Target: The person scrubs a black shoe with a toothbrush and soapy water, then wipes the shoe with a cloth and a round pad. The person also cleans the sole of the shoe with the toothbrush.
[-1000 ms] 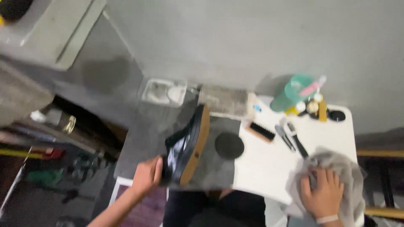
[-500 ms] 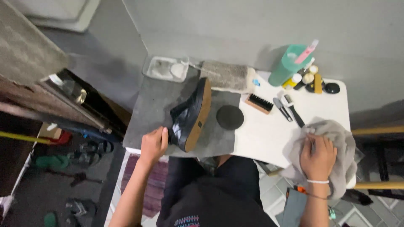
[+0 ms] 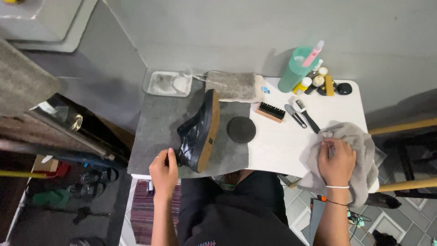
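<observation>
Head view: left hand (image 3: 165,171) grips glossy black shoe (image 3: 196,132), tan sole; right hand (image 3: 336,159) clutches grey cloth (image 3: 359,150).

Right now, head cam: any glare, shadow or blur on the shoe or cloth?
Head view: sharp, no motion blur on either hand. Shoe shows small glossy highlights on its black upper, left hand at its heel. Cloth evenly lit under right hand. Cup casts a soft shadow on the wall. Left floor area is dark, detail lost.
</observation>
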